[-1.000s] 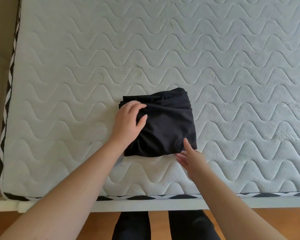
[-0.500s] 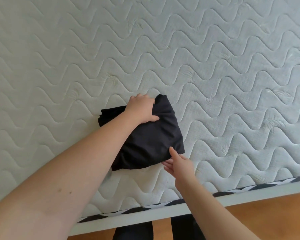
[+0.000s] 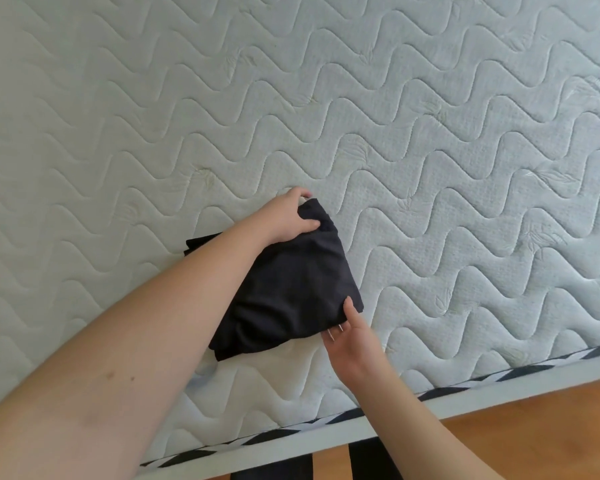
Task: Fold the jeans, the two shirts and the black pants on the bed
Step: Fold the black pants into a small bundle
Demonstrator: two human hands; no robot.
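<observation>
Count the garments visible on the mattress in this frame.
1: a folded black garment near the mattress's front edge, gripped by both hands, left and right. Others may lie outside the view.

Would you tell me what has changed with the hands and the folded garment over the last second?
The left hand moved from the black folded garment's left side to its far corner, which it now grips. The right hand stayed at the near right corner, thumb on top, and the garment stayed folded on the mattress.
</observation>
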